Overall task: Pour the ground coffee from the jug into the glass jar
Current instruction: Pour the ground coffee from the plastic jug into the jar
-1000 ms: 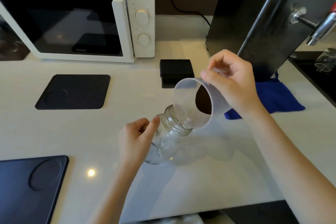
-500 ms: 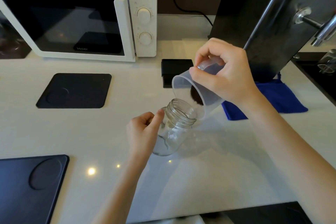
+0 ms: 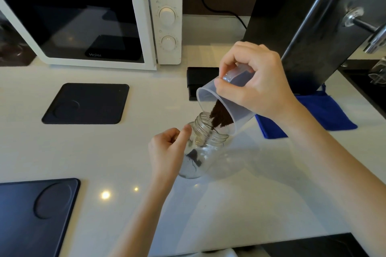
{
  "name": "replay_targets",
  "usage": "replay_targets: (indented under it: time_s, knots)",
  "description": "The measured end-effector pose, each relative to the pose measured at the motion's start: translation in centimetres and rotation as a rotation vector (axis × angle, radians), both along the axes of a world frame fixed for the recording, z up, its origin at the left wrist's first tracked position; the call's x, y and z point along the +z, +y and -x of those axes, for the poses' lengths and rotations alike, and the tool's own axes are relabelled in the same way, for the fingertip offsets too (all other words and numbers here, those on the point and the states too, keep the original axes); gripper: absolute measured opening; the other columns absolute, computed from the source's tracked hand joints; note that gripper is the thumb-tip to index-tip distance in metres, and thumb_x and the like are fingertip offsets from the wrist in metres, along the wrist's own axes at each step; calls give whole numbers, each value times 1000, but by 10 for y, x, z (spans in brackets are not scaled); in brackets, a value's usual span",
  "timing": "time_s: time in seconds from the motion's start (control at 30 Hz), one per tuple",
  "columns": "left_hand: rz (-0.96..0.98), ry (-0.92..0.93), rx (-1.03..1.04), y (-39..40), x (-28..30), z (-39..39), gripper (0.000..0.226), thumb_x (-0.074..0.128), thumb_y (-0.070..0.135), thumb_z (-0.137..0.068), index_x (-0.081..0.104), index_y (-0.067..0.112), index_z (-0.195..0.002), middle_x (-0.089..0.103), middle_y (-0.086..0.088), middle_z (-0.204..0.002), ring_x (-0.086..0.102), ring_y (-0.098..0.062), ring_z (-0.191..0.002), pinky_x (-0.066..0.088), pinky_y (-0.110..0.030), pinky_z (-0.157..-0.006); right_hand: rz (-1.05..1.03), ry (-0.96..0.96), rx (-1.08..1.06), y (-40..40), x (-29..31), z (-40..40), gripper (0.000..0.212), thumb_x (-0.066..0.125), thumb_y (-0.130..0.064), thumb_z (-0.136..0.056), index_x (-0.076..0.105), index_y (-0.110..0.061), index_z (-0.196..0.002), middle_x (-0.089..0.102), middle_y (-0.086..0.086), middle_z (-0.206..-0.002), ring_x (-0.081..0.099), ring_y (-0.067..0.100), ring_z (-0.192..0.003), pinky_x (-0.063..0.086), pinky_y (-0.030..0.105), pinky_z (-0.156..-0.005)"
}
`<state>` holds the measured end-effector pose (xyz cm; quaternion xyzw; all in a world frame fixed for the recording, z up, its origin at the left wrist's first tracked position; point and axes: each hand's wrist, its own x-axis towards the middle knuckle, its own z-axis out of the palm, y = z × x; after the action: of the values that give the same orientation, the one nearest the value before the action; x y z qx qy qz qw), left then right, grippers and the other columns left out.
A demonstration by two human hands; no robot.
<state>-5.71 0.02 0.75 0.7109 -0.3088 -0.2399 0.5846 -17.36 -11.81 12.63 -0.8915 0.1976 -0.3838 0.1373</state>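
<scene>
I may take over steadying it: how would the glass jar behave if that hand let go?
The jar looks tilted, held by the left hand, so it would probably rock or tip. It is round and smooth, so it may roll and feel slippery. It holds little coffee, so it is likely light, and being glass, fragile.

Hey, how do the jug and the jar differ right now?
The jug is cloudy plastic with a smooth rim; the jar is clear glass with a threaded neck. The jug is held up in the right hand, tipped steeply, mouth down-left; the jar is on the counter, leaning, steadied by the left hand. Coffee slides out of the jug; the jar holds only a little. Both are see-through.
</scene>
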Motion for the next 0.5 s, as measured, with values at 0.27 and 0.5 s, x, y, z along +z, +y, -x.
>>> replay_targets:
  time_s: [0.27, 0.5]
  knots:
    - [2, -6, 5, 0, -1, 0, 54, 63, 27, -79, 24, 16, -43, 17, 7, -38, 16, -10, -42, 15, -27, -46, 26, 14, -4, 0, 1, 0, 18, 62, -29, -74, 62, -11, -74, 64, 5, -75, 53, 13, -74, 48, 40, -68]
    - [15, -4, 2, 1, -1, 1, 58, 64, 25, -80, 23, 18, -39, 17, 7, -36, 16, -9, -41, 15, -27, -45, 16, 9, 18, 3, 3, 0, 18, 63, -27, -72, 62, -9, -73, 64, 5, -74, 53, 15, -75, 48, 39, -68]
